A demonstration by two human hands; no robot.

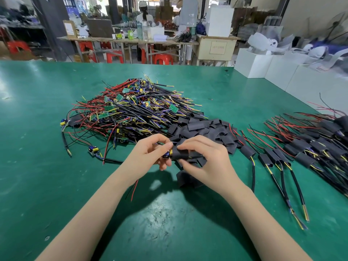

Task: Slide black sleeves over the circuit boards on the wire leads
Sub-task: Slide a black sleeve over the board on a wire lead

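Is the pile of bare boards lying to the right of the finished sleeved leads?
No, the bare-board pile lies left of the sleeved leads, with loose sleeves between.

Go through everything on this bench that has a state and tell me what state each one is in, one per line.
Left hand: pinches a circuit board.
Right hand: grips a black sleeve.
Circuit board: partly inside the sleeve, one end showing.
Black sleeve: partway over the board.
Pile of boards: bare, tangled.
Loose sleeves: heaped, unused.
Finished leads: sleeved, laid at right.
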